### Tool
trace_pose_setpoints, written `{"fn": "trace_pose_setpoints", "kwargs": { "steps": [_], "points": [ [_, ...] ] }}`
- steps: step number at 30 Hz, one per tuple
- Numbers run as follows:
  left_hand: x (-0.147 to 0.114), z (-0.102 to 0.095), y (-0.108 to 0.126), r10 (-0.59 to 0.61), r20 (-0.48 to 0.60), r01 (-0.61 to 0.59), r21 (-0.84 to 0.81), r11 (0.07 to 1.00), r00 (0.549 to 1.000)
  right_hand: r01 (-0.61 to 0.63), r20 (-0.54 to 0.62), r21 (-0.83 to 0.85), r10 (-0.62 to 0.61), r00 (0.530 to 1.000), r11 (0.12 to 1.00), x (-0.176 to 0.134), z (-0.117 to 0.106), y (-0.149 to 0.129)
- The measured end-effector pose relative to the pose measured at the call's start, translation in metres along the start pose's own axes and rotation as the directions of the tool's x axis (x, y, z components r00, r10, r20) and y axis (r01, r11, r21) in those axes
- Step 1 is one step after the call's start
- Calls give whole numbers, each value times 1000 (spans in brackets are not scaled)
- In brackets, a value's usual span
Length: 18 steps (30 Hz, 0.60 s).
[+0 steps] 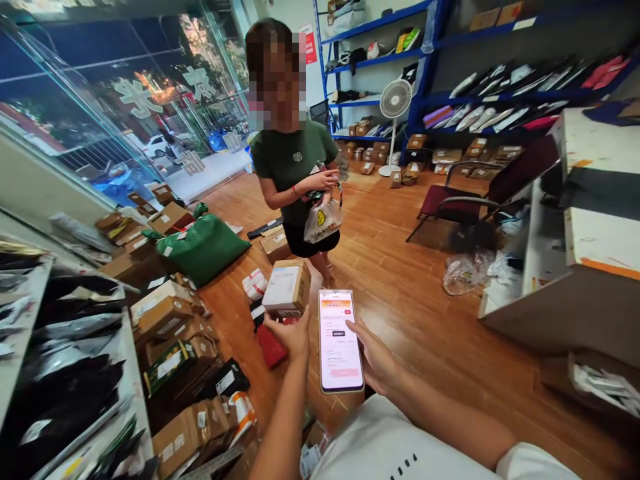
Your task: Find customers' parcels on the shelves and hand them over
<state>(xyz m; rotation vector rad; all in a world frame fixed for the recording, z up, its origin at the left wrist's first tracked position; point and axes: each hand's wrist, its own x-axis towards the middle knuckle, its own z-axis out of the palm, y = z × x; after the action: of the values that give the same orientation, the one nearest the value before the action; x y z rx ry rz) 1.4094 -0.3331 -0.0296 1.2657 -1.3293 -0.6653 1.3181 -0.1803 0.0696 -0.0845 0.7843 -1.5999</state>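
The left hand grips a brown cardboard box with a white label at its near lower edge, some fingers hidden beneath. The right hand holds a slim smartphone with a lit white screen, thumb over the display — reading or tapping, I judge. Box and phone sit near each other, apart; the next move calls for a steady left hold. Beyond stands a person in a dark green T-shirt — brown cardboard parcels lie leftward.

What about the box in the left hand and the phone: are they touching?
Apart: the head view shows a gap between the box, on the left, and the phone.
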Motion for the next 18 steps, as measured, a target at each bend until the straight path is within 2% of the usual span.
{"fn": "trace_pose_setpoints", "kwargs": {
  "steps": [5, 8, 10, 14, 18],
  "points": [
    [51, 102, -3, 44, -65, -45, -12, 999, 997, -86, -134, 27, 89, 987, 996, 88, -21, -56],
    [81, 159, 2, 54, -93, -58, -45, 997, 994, -80, -189, -18, 75, 979, 997, 138, -32, -95],
    [98, 195, 7, 64, -96, -70, -56, 996, 993, -61, -177, -39, 53, 983, 997, 168, -38, -120],
    [124, 257, 16, 62, -86, -62, 2, 998, 994, -43, -123, -51, 36, 992, 998, 217, -49, -166],
    [143, 306, 19, 17, -101, -12, 50, 999, 995, -39, -135, -57, 31, 990, 998, 253, -53, -200]
  ]
}}
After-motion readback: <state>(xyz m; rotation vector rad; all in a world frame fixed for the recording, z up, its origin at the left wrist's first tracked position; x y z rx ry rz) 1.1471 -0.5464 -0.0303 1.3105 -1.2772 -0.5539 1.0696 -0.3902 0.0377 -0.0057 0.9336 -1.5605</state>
